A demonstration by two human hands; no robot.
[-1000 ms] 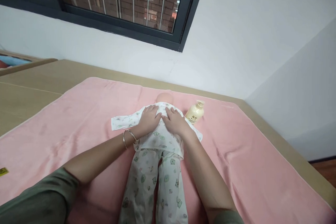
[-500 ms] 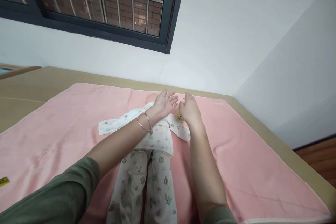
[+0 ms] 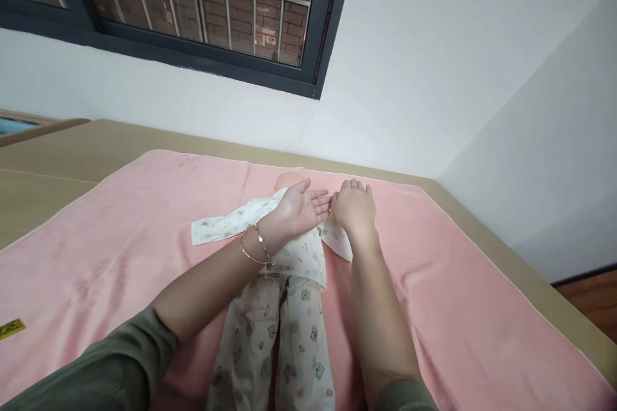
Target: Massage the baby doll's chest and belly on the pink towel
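My left hand (image 3: 306, 209) is open, palm up with fingers stretched to the right, over the chest of a doll in a white patterned top (image 3: 301, 260). Its fingertips come close to my right hand (image 3: 355, 207), which is back up with curled fingers. A sliver of a small yellow thing (image 3: 331, 213) shows beside my right thumb; my right hand seems closed around it, hiding the rest. Above my left wrist part of the doll's head (image 3: 289, 180) shows. White patterned trousers (image 3: 306, 340) extend toward me. One sleeve (image 3: 222, 228) lies out left, the other (image 3: 340, 241) under my right hand.
A pink cloth (image 3: 463, 308) covers much of the tan surface (image 3: 120, 138). A yellow label (image 3: 11, 329) lies at the left. Behind are a white wall (image 3: 385, 77) and a dark-framed window (image 3: 308, 77) with bars.
My right hand has turned further over, its back now showing more, and the yellow thing with a drawn face is mostly hidden. My left hand stays palm up. The view has shifted slightly.
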